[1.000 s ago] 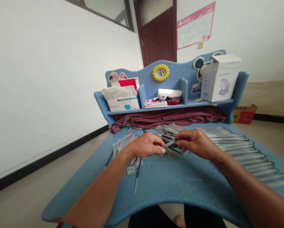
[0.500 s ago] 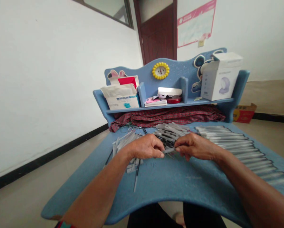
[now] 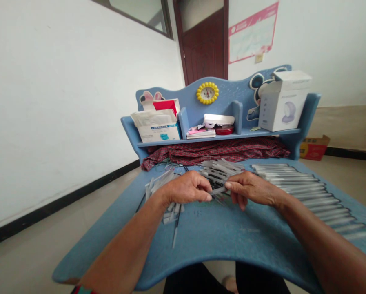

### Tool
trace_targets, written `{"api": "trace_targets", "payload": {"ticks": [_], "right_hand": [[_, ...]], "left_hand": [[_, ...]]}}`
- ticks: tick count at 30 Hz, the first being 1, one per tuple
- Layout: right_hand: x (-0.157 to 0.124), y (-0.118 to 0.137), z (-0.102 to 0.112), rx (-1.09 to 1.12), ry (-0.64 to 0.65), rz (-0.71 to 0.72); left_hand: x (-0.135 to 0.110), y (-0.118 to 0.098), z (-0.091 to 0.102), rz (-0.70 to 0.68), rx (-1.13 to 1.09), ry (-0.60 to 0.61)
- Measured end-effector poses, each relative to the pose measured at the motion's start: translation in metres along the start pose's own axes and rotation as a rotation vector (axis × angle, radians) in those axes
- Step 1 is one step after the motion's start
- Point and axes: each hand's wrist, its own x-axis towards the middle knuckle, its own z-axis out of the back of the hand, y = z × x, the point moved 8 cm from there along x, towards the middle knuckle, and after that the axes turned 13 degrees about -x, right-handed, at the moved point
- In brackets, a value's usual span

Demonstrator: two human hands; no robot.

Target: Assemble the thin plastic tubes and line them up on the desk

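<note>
Over the middle of the blue desk (image 3: 213, 232), my left hand (image 3: 190, 188) and my right hand (image 3: 251, 188) pinch the two ends of one translucent pen barrel (image 3: 218, 190). The fingers of both hands are closed on it; its ends are hidden under the fingertips. Behind my hands lies a heap of grey-white pen parts (image 3: 222, 166) with dark tips. Clear plastic pieces (image 3: 158, 182) are piled beyond my left forearm. A thin pen refill (image 3: 176, 228) lies nearest to me. On the right, several pens (image 3: 320, 202) rest side by side in a row.
A shelf (image 3: 247, 133) at the desk's back holds a white box (image 3: 285, 102), a mask box (image 3: 160, 132) and a red tin (image 3: 224, 130). Folded checked cloth (image 3: 216, 149) lies beneath it. A yellow flower-shaped clock (image 3: 207, 93) sits on the backboard.
My right hand's lower fingers have dropped away from the barrel, while thumb and index finger keep their pinch. The barrel shows slightly more and sits a little higher. My left hand has barely moved.
</note>
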Motion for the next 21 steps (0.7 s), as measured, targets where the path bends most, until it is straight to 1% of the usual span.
{"api": "trace_targets", "payload": {"ticks": [3, 6, 9, 14, 18, 21], "right_hand": [[-0.0009, 0.0024, 0.0069, 0.075, -0.062, 0.018], [-0.0008, 0.0032, 0.0085, 0.131, -0.105, 0.031], [0.0015, 0.0024, 0.0044, 0.069, -0.108, 0.036], [0.002, -0.0016, 0.0044, -0.032, -0.108, -0.021], [-0.0011, 0.0031, 0.0098, 0.053, -0.135, 0.007], [-0.0003, 0.0028, 0.0078, 0.073, -0.13, 0.016]], "left_hand": [[-0.001, -0.0009, 0.0024, 0.009, -0.02, -0.041], [-0.0012, -0.0016, 0.0008, 0.011, -0.018, -0.046], [-0.0006, -0.0019, -0.0021, 0.008, -0.012, -0.029], [-0.0001, -0.0009, -0.0026, 0.019, 0.0, -0.017], [-0.0004, -0.0006, -0.0001, 0.026, -0.034, -0.049], [-0.0003, -0.0007, -0.0011, 0.027, -0.043, -0.048]]}}
